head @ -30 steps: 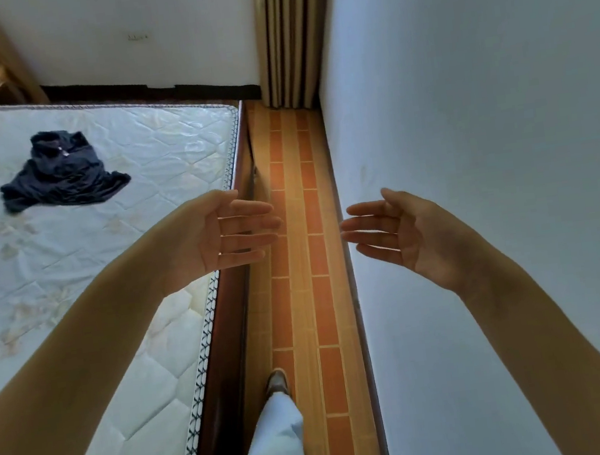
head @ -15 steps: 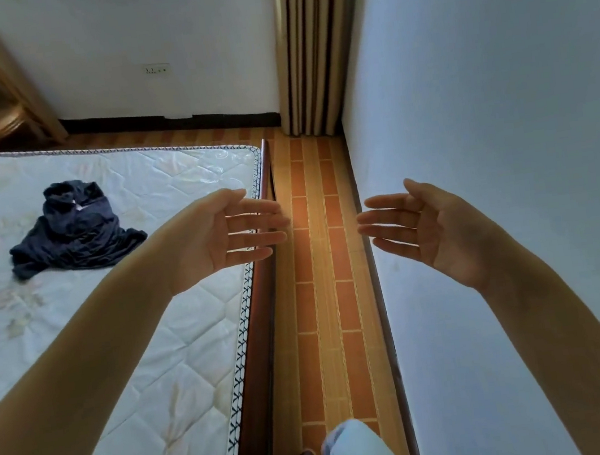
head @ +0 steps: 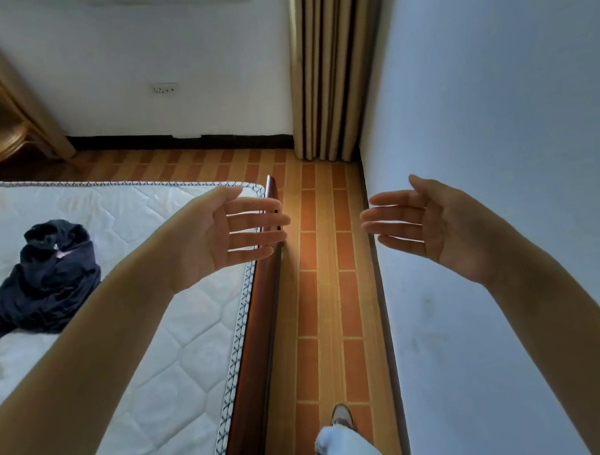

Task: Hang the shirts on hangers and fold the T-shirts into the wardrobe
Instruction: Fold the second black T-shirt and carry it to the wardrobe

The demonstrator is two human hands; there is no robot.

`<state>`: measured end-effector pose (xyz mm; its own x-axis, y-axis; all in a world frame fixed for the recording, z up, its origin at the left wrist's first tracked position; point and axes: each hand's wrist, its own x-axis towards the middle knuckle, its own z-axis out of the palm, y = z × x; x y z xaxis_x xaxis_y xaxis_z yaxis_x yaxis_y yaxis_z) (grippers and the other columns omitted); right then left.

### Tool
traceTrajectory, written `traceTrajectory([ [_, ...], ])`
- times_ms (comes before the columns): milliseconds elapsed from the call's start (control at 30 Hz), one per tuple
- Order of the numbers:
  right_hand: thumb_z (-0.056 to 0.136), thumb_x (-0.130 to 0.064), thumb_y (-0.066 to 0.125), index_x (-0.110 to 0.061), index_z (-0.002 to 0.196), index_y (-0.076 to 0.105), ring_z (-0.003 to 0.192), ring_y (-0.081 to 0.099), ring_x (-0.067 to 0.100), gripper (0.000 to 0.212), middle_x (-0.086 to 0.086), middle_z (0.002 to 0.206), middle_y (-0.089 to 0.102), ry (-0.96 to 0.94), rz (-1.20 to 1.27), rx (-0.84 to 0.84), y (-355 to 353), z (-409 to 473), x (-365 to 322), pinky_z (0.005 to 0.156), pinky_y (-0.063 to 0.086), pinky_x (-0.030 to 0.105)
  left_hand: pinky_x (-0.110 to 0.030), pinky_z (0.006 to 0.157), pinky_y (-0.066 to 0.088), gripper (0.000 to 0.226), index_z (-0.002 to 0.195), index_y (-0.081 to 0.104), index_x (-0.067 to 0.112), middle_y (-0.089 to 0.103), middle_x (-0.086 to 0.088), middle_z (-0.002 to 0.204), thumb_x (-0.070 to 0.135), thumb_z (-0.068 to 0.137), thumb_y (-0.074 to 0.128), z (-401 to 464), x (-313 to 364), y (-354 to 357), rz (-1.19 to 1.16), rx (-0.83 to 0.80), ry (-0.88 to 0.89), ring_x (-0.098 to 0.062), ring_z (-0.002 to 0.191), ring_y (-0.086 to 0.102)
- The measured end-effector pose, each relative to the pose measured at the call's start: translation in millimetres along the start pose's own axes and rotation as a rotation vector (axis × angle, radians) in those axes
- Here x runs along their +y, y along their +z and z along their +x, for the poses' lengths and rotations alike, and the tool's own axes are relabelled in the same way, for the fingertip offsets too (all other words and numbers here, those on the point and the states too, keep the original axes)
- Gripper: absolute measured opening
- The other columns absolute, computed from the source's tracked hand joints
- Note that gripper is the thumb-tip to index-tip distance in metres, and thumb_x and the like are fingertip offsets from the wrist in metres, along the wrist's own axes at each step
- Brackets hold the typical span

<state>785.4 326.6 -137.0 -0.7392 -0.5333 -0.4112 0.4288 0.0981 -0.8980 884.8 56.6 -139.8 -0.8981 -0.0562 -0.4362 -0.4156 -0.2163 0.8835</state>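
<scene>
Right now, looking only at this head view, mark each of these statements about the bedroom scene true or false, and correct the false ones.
1. The dark garment lies crumpled on the mattress. True.
2. The left hand grips the garment. False: its fingers are straight and it holds nothing.
3. The right hand is empty, palm turned inward. True.
4. The striped curtain hangs above the bed. False: it hangs in the far corner, beyond the floor strip.
5. A hanger lies beside the garment. False: no hanger is visible.
</scene>
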Motion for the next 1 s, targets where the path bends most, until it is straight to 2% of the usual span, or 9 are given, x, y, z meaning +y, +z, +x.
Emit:
traceTrajectory([
  [133,0.106,-0.038,0.031,-0.01,0.112,0.067,0.106,0.07,0.024,0.047,0.01,0.111,0.074,-0.039,0.007,-0.018,-29.0,56.1,-47.3,0.096,0.054,0.036,-0.039,0.092,0.054,0.046,0.122,0.063,0.006,0.07,-0.012,0.118,0.034,0.103,0.031,57.7,42.4,6.6,0.001,0.016,0.047,-0.027,0.108,0.068],
  [267,0.106,-0.037,0.03,-0.009,0.113,0.067,0.104,0.071,0.023,0.047,0.01,0.111,0.074,-0.021,0.015,-0.034,-48.2,104.3,-70.4,0.093,0.056,0.034,-0.039,0.091,0.055,0.046,0.122,0.062,0.006,0.07,-0.012,0.119,0.034,0.103,0.031,104.1,61.1,5.8,-0.012,0.027,0.017,-0.028,0.109,0.068],
  [467,0.106,-0.037,0.031,-0.008,0.115,0.067,0.104,0.071,0.023,0.047,0.01,0.11,0.074,0.021,0.033,-0.019,-77.8,180.9,-90.8,0.092,0.056,0.034,-0.043,0.097,0.052,0.048,0.126,0.06,0.005,0.068,-0.012,0.121,0.034,0.103,0.029,191.2,92.9,-7.5,0.009,0.003,-0.017,-0.028,0.112,0.066],
  [567,0.105,-0.037,0.032,-0.007,0.114,0.067,0.106,0.07,0.024,0.047,0.012,0.111,0.073,0.028,0.048,0.005,-91.3,228.0,-105.5,0.096,0.052,0.038,-0.045,0.1,0.047,0.049,0.127,0.06,0.005,0.068,-0.013,0.122,0.034,0.103,0.029,245.7,112.7,-17.7,-0.007,-0.027,-0.02,-0.028,0.114,0.065],
  [767,0.105,-0.036,0.032,-0.008,0.112,0.068,0.106,0.07,0.023,0.046,0.012,0.111,0.073,-0.017,0.055,0.005,-91.7,347.0,-171.8,0.093,0.055,0.034,-0.043,0.093,0.055,0.049,0.125,0.061,0.005,0.068,-0.014,0.122,0.035,0.102,0.03,350.8,172.1,-69.7,-0.04,-0.063,0.019,-0.029,0.113,0.065],
  [1000,0.105,-0.037,0.031,-0.008,0.115,0.067,0.106,0.07,0.023,0.047,0.012,0.11,0.073,-0.047,0.045,-0.035,-81.7,471.9,-247.5,0.09,0.051,0.035,-0.04,0.091,0.056,0.047,0.122,0.061,0.003,0.069,-0.017,0.119,0.032,0.103,0.03,451.7,263.1,-125.0,-0.105,-0.026,0.04,-0.029,0.111,0.067],
])
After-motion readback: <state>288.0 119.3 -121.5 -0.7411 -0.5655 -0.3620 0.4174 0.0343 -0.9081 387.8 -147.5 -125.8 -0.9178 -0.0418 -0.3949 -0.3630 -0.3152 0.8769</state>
